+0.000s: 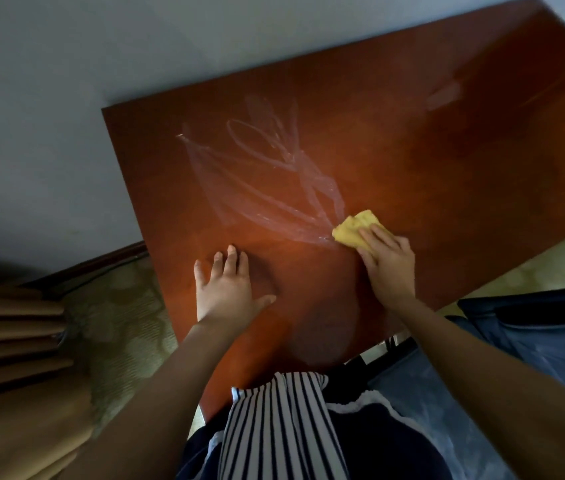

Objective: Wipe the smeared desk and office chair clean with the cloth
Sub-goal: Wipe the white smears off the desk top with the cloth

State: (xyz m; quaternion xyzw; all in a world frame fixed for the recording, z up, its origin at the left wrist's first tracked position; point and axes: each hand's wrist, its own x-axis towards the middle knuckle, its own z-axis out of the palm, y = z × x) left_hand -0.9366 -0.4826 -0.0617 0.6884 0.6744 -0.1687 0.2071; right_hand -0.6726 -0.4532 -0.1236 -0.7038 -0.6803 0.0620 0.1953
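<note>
Left of the desk (412, 150), a tan curtain (7, 341) hangs in stiff, heavy folds over a pale green patterned floor (118, 306).

My left hand (229, 289) lies flat on the desk's near left part. Its fingers are spread and straight and it grasps nothing; it only braces me. The desk top is smooth, glossy, red-brown wood, a broad rectangle with sharp corners.

Across the middle of the desk runs the smear (267, 174), a chalky white tangle of loops and long streaks. It looks thin and dried on, and it narrows to a point toward the near right.

At that point sits the cloth (353, 230), a yellow, nubbly pad bunched thick, touching the end of the streaks. My right hand (388, 265) holds it down on the desk, with fingers curved over its top and the thumb tucked at its near edge.

I judge the desk wipe is barely begun, since almost the whole smear is intact. The next move calls for firm downward pressure and a long push away from me and to the left along the streaks. The cloth must stay flat so it lifts the film rather than drags it. A fainter pale patch (443, 95) near the desk's far right corner will need a pass too.

Right of the desk, by its near edge, is the chair (533, 341). It is soft blue fabric with what seems a whitish dusting, and I have not touched it yet.
</note>
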